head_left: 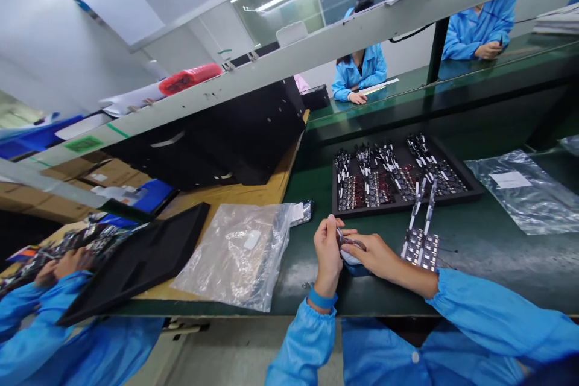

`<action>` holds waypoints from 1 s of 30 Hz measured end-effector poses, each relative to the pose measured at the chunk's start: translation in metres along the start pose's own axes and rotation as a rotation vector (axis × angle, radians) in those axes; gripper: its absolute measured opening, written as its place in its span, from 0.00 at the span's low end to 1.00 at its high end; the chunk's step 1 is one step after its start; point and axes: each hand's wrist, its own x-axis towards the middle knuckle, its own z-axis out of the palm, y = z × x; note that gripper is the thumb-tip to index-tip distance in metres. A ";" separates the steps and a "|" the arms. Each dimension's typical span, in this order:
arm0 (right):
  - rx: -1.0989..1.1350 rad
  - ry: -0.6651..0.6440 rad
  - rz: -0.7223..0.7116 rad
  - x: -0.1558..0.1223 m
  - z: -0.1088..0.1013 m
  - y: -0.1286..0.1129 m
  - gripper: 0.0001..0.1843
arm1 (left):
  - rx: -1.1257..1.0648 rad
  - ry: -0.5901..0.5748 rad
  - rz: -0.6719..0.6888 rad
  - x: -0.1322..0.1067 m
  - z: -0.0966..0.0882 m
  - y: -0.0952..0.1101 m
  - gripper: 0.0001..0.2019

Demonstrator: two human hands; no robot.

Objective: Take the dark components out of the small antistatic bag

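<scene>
My left hand [328,250] is closed, with thumb and fingers pinched near a slim metallic piece whose kind I cannot make out. Against it, my right hand [373,256] is closed around a small dark metallic tool [353,242]; the fingers cover most of it. Below both hands sits a small white and blue object [351,259], partly hidden. Right of my right wrist lie circuit board strips [420,247] with white-labelled leads. Behind them, a black tray [409,202] holds many small boards with wires in several rows.
A clear plastic bag [239,253] lies to the left, another [529,187] at the right. Further left, a co-worker's hands [67,262] are over a pile of parts beside an empty black tray [140,259]. A shelf rail [271,60] crosses above the green bench [488,265].
</scene>
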 end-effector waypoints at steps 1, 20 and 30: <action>0.006 0.003 0.005 0.000 0.000 0.000 0.19 | 0.000 -0.007 0.012 0.000 0.001 0.001 0.21; 0.503 0.107 0.166 0.001 -0.009 -0.014 0.28 | 0.260 -0.298 0.102 -0.026 -0.043 0.028 0.26; 0.628 0.066 0.149 0.006 -0.029 -0.017 0.31 | 0.130 -0.159 0.021 -0.026 -0.055 0.024 0.09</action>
